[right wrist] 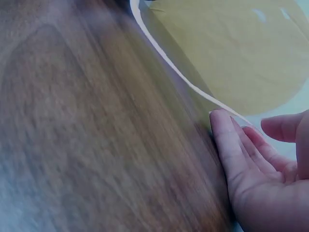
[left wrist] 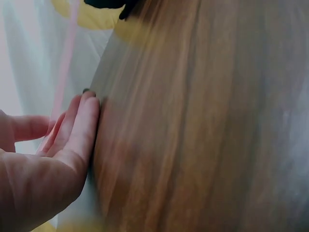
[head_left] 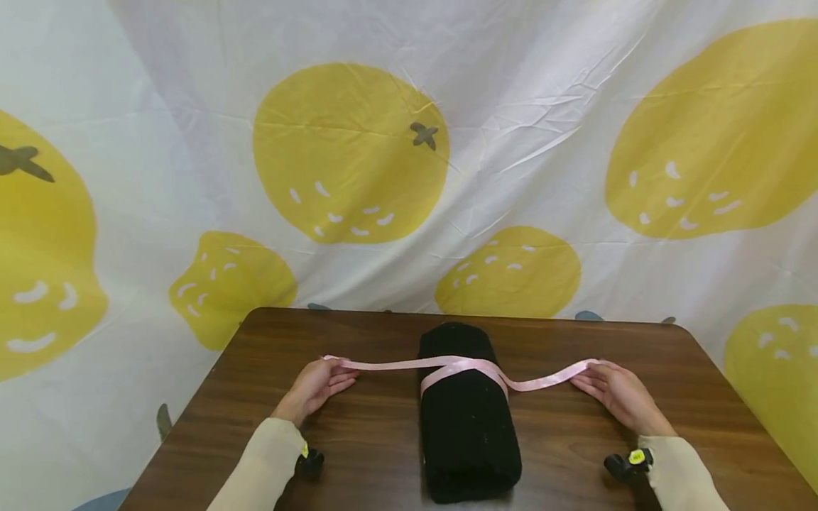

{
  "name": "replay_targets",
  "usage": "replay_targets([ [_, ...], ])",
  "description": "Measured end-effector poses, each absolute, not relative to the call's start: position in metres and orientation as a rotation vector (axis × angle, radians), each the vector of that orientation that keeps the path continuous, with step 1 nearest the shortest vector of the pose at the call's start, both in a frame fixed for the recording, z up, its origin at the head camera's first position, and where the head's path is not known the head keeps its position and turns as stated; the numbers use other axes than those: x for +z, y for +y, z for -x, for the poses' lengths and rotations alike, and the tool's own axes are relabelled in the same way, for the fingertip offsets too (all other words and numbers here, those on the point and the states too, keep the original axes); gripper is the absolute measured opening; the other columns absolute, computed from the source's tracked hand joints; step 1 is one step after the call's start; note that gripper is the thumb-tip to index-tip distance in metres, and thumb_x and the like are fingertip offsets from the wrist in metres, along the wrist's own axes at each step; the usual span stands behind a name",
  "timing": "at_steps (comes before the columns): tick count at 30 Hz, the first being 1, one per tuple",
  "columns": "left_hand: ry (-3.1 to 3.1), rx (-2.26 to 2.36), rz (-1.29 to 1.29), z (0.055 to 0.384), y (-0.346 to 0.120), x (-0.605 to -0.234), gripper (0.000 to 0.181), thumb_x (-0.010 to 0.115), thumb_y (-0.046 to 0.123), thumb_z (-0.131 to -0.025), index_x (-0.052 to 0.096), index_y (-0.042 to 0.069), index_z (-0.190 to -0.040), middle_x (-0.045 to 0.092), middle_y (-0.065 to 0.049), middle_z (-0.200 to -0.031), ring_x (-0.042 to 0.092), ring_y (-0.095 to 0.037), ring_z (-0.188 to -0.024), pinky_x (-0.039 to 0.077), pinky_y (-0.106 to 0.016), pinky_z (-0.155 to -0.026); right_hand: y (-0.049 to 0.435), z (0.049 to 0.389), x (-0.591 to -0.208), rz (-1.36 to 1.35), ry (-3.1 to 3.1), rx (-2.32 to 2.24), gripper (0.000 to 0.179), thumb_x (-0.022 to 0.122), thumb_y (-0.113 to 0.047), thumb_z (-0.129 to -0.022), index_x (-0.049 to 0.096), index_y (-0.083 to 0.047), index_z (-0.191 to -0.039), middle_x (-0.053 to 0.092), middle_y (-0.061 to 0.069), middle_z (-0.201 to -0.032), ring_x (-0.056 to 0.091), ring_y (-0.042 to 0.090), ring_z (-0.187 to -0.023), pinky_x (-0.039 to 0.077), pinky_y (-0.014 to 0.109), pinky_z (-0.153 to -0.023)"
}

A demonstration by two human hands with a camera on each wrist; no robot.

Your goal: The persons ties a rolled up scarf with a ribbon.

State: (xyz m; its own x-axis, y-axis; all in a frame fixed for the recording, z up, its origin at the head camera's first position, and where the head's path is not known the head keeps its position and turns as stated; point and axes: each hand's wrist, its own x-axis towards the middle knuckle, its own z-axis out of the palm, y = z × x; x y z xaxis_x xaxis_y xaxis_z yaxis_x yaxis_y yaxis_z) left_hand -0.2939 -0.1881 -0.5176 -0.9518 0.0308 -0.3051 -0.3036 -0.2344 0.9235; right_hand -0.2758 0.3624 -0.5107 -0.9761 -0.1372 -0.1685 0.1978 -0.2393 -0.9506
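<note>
A black rolled cloth bundle (head_left: 469, 433) lies lengthwise on the table, slightly right of the middle in the head view. Around it runs a pink ribbon (head_left: 456, 363), whose two ends cross on top and stretch out to either side. The left hand (head_left: 317, 385) pinches one end between thumb and fingers; that side is nearly straight. On the other side, the right hand (head_left: 618, 394) pinches the opposite end, and the ribbon there sags in a curve. Both wrist views show the ribbon running from the fingertips toward the bundle, of which only a dark corner shows in the left wrist view.
The brown wooden table (head_left: 371, 454) has rounded far corners. Behind it hangs a white curtain (head_left: 511, 177) printed with yellow fruits. A small black device (head_left: 311, 463) sits at the left wrist, and another black device (head_left: 618, 467) at the right wrist.
</note>
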Motion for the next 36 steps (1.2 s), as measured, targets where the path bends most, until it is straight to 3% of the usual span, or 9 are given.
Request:
replay_targets([
  [15,1.705,2.28,0.294,0.2948,-0.197,-0.5228,0.023,0.041,0.006,-0.103,0.053,-0.009,-0.116,0.07,-0.012,-0.102,0.069,-0.021,-0.095,0.054,-0.039,-0.093,0.3564,0.2796,-0.5092,-0.243,1.892,-2.243,0.032,0.038,-0.016,-0.107,0.041,0.011,-0.124,0.069,0.006,-0.092,0.072,0.016,-0.087,0.057,0.033,-0.084],
  [24,1.705,2.291,0.356,0.2962,-0.1957,-0.5227,0.029,0.043,0.006,-0.103,0.049,-0.012,-0.124,0.07,-0.013,-0.102,0.07,-0.021,-0.093,0.055,-0.039,-0.091,0.3559,0.2796,-0.5091,-0.251,1.879,-2.26,0.03,0.038,-0.014,-0.107,0.044,0.011,-0.121,0.071,0.006,-0.091,0.073,0.016,-0.088,0.057,0.034,-0.085],
  [36,1.718,2.294,0.303,0.293,-0.1959,-0.5219,0.04,0.039,0.008,-0.104,0.042,-0.018,-0.135,0.069,-0.006,-0.092,0.07,-0.012,-0.083,0.057,-0.031,-0.083,0.3531,0.2759,-0.5119,-0.175,1.985,-2.228,0.043,0.034,-0.011,-0.107,0.029,0.022,-0.134,0.069,0.005,-0.093,0.072,0.014,-0.088,0.057,0.031,-0.084],
])
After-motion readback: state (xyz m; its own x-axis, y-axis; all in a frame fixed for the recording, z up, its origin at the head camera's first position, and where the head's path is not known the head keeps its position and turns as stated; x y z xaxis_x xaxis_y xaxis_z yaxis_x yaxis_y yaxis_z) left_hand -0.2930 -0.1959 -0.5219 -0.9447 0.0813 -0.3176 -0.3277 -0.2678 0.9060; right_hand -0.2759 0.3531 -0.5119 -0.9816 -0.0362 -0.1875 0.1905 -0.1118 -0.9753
